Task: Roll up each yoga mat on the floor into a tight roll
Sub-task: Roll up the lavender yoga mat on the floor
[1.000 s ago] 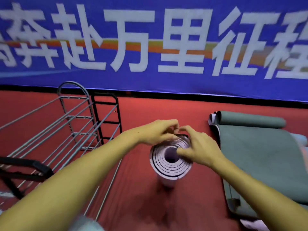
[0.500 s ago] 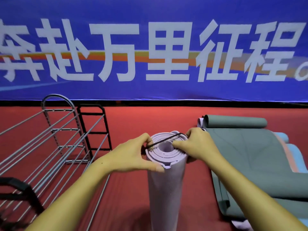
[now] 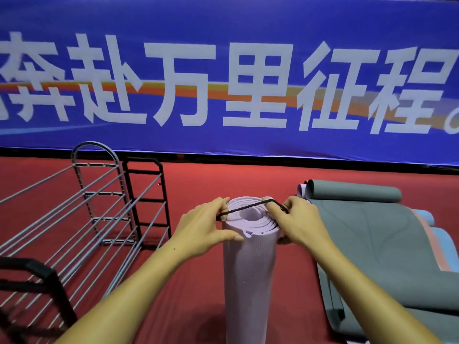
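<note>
- A rolled lilac yoga mat [image 3: 249,274] is stood upright on the red floor [image 3: 198,281], roughly midway between the rack and the spread mats, with its spiralled top end turned toward the camera.
- A black elastic band [image 3: 250,207] is stretched across the top of the roll, from one hand to the other.
- The left hand [image 3: 207,225] is set against the left side of the roll's top; its fingers are curled over the rim and hooked round the band's left end, and the thumb is pressed on the roll's front.
- The right hand [image 3: 299,222] is closed on the band's right end at the opposite rim, with fingers bent round the strap.
- Whether the band is looped fully round the roll cannot be told, since its far part is hidden by the fingers.
- A grey-green yoga mat [image 3: 372,234] is laid partly unrolled on the floor toward its right edge, its far end curled up.
- Pink and blue mat edges [image 3: 432,234] are seen beneath it, on its right.
- A grey wire rack [image 3: 99,194] and a black frame [image 3: 146,197] are stood toward the left edge of the floor.
- A blue banner [image 3: 223,78] with white characters is hung along the floor's far edge.
</note>
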